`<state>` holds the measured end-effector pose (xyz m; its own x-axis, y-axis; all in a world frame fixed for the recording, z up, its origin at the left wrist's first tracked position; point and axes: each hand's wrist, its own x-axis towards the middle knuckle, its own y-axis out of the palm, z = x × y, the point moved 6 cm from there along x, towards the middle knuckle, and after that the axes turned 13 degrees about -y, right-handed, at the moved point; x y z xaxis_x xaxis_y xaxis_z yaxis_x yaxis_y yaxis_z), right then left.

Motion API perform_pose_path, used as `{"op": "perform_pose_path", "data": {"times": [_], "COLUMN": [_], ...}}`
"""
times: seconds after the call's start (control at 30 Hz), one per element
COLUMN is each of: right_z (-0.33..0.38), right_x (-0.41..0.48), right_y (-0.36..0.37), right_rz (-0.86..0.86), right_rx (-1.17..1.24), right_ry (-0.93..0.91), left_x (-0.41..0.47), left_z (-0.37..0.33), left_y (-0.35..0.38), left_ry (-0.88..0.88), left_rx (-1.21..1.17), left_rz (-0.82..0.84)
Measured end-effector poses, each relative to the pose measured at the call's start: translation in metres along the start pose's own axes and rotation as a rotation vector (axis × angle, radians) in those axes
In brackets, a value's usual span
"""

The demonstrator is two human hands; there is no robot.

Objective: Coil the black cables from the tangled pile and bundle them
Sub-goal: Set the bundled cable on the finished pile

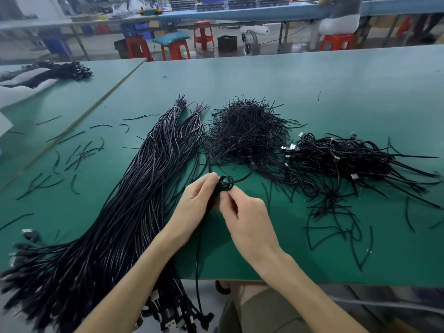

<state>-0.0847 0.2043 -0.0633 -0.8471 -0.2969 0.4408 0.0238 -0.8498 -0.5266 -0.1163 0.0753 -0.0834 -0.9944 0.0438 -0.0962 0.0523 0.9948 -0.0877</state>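
Partway done: left hand [195, 200] and right hand [246, 218] both pinching one small coil [226, 182], finished coils [341, 159] heaped right, long uncoiled cables [134, 188] remaining left.

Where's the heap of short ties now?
Head view: the heap lies centre-frame, between the long cable bundles on its left and the coiled cables on its right.

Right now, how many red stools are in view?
4 red stools: left stool, cushioned stool beside it, middle stool further back, right stool with a person seated. A blurred red shape further right may be a fifth.
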Motion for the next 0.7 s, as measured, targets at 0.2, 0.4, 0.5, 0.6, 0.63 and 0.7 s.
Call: {"op": "perform_pose_path", "data": {"times": [0.2, 0.4, 0.5, 0.6, 0.63, 0.7], "right_z": [-0.010, -0.002, 0.000, 0.002, 0.004, 0.007], "right_x": [0.001, -0.005, -0.004, -0.004, -0.004, -0.006], "right_y": [-0.007, -0.008, -0.011, -0.013, -0.013, -0.013], "right_rz": [0.043, 0.148, 0.113, 0.095, 0.081, 0.044], "right_rx": [0.212, 0.312, 0.370, 0.517, 0.589, 0.728], "right_ry": [0.054, 0.018, 0.054, 0.122, 0.150, 0.216], "left_x": [-0.003, -0.008, -0.013, -0.017, -0.017, -0.021], "left_z": [-0.008, -0.014, -0.022, -0.028, -0.030, -0.034], "left_y": [0.010, 0.008, 0.009, -0.002, -0.006, -0.008], "left_ry": [-0.042, -0.011, 0.076, 0.174, 0.192, 0.228], "left_rx": [-0.051, -0.227, -0.301, -0.158, -0.123, -0.084], "left_rz": [0.323, 0.405, 0.423, 0.267, 0.210, 0.135]}}
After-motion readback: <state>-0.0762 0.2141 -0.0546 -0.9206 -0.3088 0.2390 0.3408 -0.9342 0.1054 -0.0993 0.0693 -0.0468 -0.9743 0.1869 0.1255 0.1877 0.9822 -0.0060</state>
